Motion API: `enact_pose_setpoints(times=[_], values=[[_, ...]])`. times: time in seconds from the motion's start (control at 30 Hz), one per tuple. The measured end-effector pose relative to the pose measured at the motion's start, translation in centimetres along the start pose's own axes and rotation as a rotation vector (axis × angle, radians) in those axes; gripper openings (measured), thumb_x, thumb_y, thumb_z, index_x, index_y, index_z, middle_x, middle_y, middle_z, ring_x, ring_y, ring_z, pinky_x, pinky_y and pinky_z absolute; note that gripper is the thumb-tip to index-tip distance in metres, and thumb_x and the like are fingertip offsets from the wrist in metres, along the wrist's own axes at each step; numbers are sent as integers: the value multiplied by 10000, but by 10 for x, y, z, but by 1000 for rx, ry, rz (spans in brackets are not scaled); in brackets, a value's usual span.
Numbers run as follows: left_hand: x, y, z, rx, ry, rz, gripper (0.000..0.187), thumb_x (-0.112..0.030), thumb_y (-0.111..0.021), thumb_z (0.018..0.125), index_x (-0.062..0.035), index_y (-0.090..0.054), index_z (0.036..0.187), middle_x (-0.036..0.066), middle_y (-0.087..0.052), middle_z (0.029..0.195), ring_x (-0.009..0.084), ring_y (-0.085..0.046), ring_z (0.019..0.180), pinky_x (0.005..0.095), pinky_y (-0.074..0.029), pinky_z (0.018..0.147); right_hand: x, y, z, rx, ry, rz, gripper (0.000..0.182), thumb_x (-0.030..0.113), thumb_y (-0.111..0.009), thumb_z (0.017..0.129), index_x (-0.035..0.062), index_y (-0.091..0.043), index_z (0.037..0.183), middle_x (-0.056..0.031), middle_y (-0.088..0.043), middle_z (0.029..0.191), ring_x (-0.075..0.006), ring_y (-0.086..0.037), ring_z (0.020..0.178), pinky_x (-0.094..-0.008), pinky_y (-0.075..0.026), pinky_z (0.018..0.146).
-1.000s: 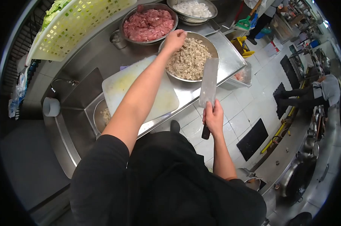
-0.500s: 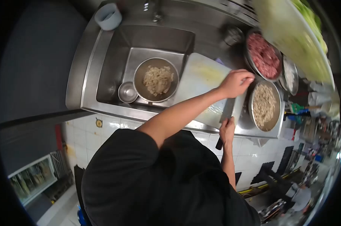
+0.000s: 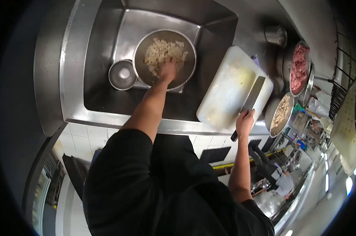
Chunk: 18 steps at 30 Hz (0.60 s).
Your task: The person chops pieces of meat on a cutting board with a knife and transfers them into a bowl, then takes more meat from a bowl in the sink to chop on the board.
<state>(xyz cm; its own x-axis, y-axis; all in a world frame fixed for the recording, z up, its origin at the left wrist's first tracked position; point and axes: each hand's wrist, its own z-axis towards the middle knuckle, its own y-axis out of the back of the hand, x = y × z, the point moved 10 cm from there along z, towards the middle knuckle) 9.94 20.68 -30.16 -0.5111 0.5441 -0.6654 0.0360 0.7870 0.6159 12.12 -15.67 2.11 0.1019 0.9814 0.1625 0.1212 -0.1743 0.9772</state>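
My left hand (image 3: pixel 168 71) reaches into a metal bowl (image 3: pixel 140 46) in the sink, its fingers apart and their tips among the pale chopped food (image 3: pixel 158 51). A large knife (image 3: pixel 253 94) is in my right hand (image 3: pixel 245 121), which is closed round its dark handle. The blade rests flat over the right part of a white cutting board (image 3: pixel 225 86), which lies beside the sink. Right of the board, a second metal bowl (image 3: pixel 269 114) holds similar chopped food (image 3: pixel 282 113).
A small metal bowl (image 3: pixel 117 76) sits in the sink (image 3: pixel 103 92). Behind the board stands a metal cup (image 3: pixel 275 36), with a bowl of red meat (image 3: pixel 299 69) to its right. Another person (image 3: pixel 282 183) is far off at the lower right.
My left hand has moved from above the board's right side to the bowl in the sink. My right hand still grips the knife. The head view has shifted.
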Motion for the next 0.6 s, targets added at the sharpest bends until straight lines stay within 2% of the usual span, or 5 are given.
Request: enact_pose_setpoints(times=[0.13,0.3,0.43,0.53,0.6], values=[[-32,21,-16,136,66,49,468,-65,-688,847,-131,-590,1300,216,-532,1391,441,-623,1204,535,-539,982,4,-2,-2,-19,-3,21,181,139,-471,1049,-39,-463,1013,-317,-638,752,-531,-636,729,-556,-479,644],[24,45,-1,79,189,-361,727,-127,-694,790,-20,-510,1486,226,-604,1438,348,-576,1346,385,-466,1114,-2,-4,-2,-13,-53,-23,195,164,-470,1056,-25,-451,1096,-346,-652,776,-555,-636,745,-599,-470,637],[25,105,16,261,122,-149,662,-117,-734,766,-89,-597,1412,192,-667,1352,354,-633,1260,398,-501,1062,0,-5,-3,5,-77,20,179,160,-474,1053,-16,-451,1067,-344,-648,768,-554,-633,741,-597,-470,635],[34,93,20,488,-81,226,654,-121,-751,751,-94,-613,1389,187,-692,1304,347,-665,1198,403,-526,1014,3,-6,-3,13,-74,30,190,171,-466,1060,-15,-446,1093,-351,-651,768,-560,-630,738,-612,-467,635],[48,56,4,814,-207,592,607,-116,-715,767,-78,-631,1367,188,-699,1290,345,-679,1178,430,-536,991,3,-6,-4,10,-79,24,189,170,-466,1060,-15,-444,1086,-350,-648,761,-560,-628,734,-612,-465,632]])
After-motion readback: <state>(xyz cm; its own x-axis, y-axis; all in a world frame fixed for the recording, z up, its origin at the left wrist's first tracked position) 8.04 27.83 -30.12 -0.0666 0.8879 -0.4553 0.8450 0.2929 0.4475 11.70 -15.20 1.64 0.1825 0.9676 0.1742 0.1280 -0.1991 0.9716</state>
